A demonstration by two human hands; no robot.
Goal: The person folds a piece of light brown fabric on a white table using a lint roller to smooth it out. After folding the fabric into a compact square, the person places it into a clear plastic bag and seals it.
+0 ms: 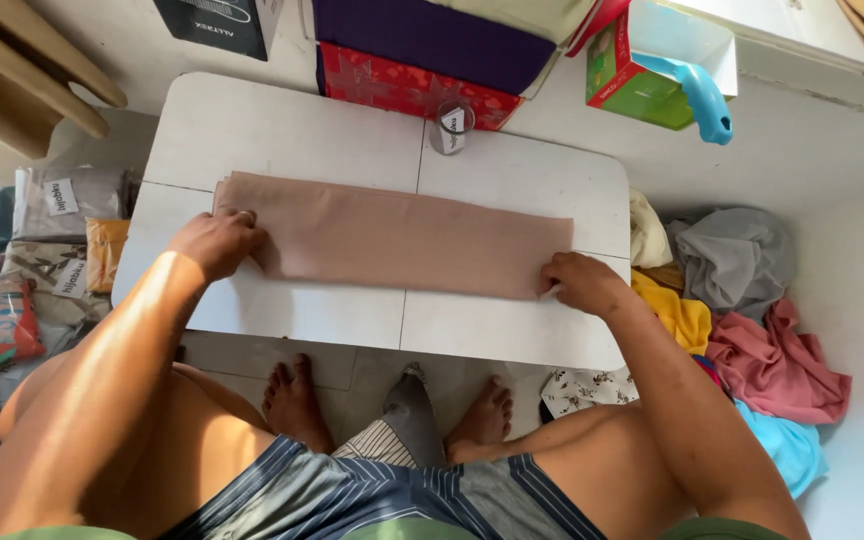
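A long tan cloth (402, 238), folded into a narrow strip, lies flat across a low white folding table (332, 315). My left hand (218, 243) presses on the cloth's left end, fingers curled over its near edge. At the right end, my right hand (582, 283) pinches the cloth's near corner. Both forearms reach in from the bottom of the view, and my bare feet rest on the floor under the table's front edge.
A roll of clear tape (451, 128) stands at the table's far edge, before red and purple boxes (407, 85). A heap of loose garments (742, 300) lies on the floor right. Packaged folded cloths (47, 240) are stacked left. A green box (637, 85) sits back right.
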